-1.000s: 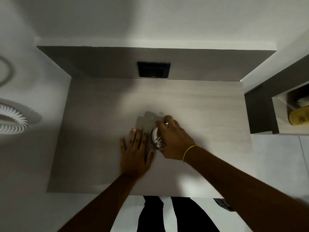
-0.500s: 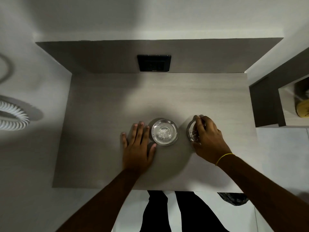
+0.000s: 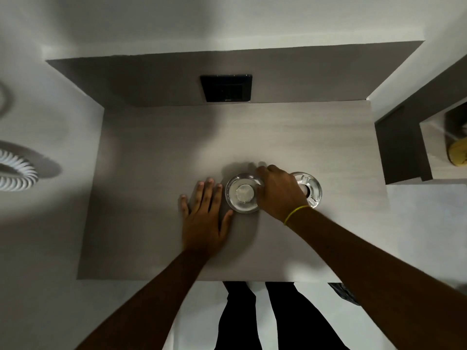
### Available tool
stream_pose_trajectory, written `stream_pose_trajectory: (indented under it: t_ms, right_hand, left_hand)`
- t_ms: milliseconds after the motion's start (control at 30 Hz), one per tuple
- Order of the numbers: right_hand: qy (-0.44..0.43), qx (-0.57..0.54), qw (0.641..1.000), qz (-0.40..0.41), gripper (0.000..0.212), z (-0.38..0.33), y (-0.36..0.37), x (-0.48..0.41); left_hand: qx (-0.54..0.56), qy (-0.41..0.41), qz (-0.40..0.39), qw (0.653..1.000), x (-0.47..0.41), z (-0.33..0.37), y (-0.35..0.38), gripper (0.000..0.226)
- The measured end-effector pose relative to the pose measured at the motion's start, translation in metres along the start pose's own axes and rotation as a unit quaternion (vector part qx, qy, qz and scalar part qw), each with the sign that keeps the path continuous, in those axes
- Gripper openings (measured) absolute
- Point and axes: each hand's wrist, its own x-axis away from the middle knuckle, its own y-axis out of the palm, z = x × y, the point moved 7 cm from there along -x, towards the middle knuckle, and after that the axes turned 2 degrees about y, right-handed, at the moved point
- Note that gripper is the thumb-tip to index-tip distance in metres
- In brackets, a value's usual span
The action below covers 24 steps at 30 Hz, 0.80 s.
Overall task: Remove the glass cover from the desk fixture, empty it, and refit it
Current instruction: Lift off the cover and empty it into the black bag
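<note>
Glass cover (image 3: 310, 189): sits on the desk (image 3: 151, 173) just right of the round fixture (image 3: 243, 193), apart from it, partly hidden by your right wrist.
Right hand (image 3: 279, 190): fingers curled over the fixture's right rim; whether they actually grip it, you cannot tell.
Left hand (image 3: 204, 218): flat, fingers spread, holding nothing, just left of the fixture.
Risk: your right forearm lies over the cover; drawing it back could likely knock the glass away from the fixture.
Risk: the pale contents in the fixture's centre may spill if you tilt it.

The pale wood-grain worktop (image 3: 156, 152) carries two round glass pieces near its centre: a dish (image 3: 242, 193) with a whitish middle, and at its 3 o'clock a thick glass cover (image 3: 312, 189). The left hand (image 3: 204, 218) lies flat at the dish's 9 o'clock.
</note>
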Motion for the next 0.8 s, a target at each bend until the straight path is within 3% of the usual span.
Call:
stream_pose_trajectory:
  t_ms: [100, 200, 333, 433, 567, 700, 800]
  right_hand:
    - [0.000, -0.002, 0.999, -0.040, 0.049, -0.002, 0.006, -0.015]
    - [0.026, -0.038, 0.997, -0.064, 0.042, 0.011, 0.005, -0.020]
    - [0.082, -0.159, 0.984, -0.025, 0.040, 0.049, -0.023, 0.001]
    - [0.124, -0.274, 0.953, 0.043, 0.039, 0.093, -0.058, 0.041]
    - [0.232, -0.433, 0.863, 0.121, 0.044, 0.184, -0.088, 0.119]
    - [0.316, -0.479, 0.801, 0.169, 0.053, 0.258, -0.096, 0.205]
    - [0.362, -0.524, 0.746, 0.197, 0.059, 0.302, -0.078, 0.255]
  left_hand:
    - [0.020, 0.009, -0.005, 1.000, 0.000, -0.001, -0.002, 0.076]
    - [0.086, -0.002, 0.007, 0.996, 0.000, -0.002, -0.008, 0.078]
    - [0.200, -0.002, 0.047, 0.979, 0.012, 0.014, -0.021, 0.075]
    - [0.240, 0.102, 0.055, 0.964, 0.029, 0.075, -0.028, 0.070]
    - [0.259, 0.307, -0.016, 0.916, 0.049, 0.198, -0.013, 0.068]
    - [0.154, 0.460, -0.097, 0.869, 0.058, 0.303, 0.031, 0.079]
    - [0.049, 0.519, -0.123, 0.845, 0.048, 0.347, 0.062, 0.085]
